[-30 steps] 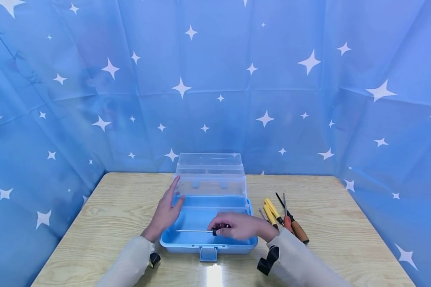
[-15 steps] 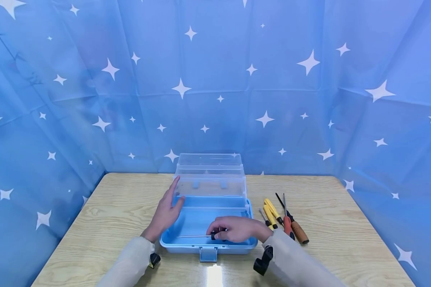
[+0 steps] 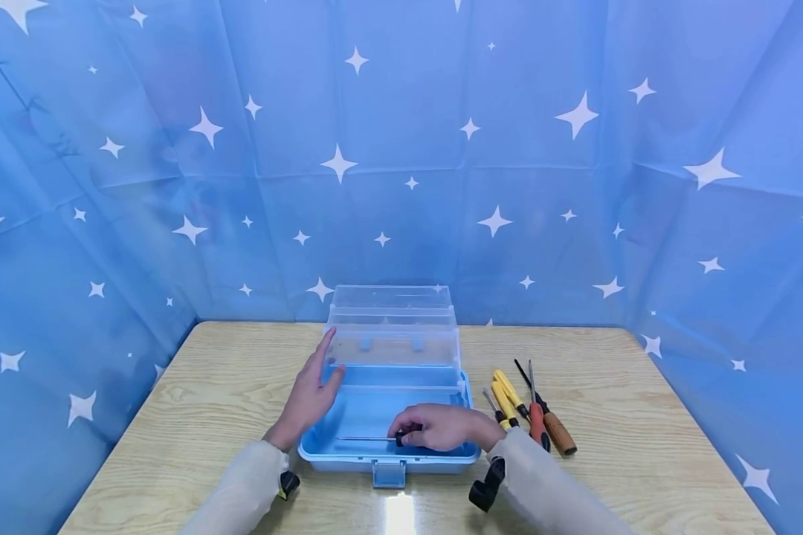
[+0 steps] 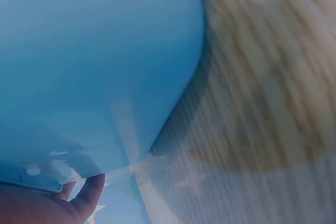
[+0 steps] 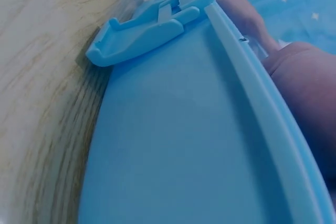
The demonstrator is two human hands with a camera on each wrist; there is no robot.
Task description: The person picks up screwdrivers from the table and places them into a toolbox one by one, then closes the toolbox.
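Note:
A light-blue toolbox (image 3: 348, 462) stands on the table, its clear lid (image 3: 391, 323) raised at the back. My right hand (image 3: 438, 426) is over the front half of the box and grips a screwdriver (image 3: 368, 438) by its dark handle. The thin metal shaft points left, low inside the box; most of the handle is hidden by my fingers. At the left rim my left hand (image 3: 308, 401) has its fingers fairly straight against the lid's left side. In the right wrist view, the front wall hides the right fingers from that hand (image 5: 310, 87).
To the right of the box lie several tools: yellow-handled ones (image 3: 506, 394), a red-handled screwdriver (image 3: 537, 423) and a wooden-handled one (image 3: 559, 435). A latch (image 5: 142, 32) juts from the box front. A blue star-patterned curtain (image 3: 401, 148) hangs behind the wooden table (image 3: 241, 371).
My right hand has lowered the screwdriver slightly toward the floor and front of the box. My left hand has stayed in place.

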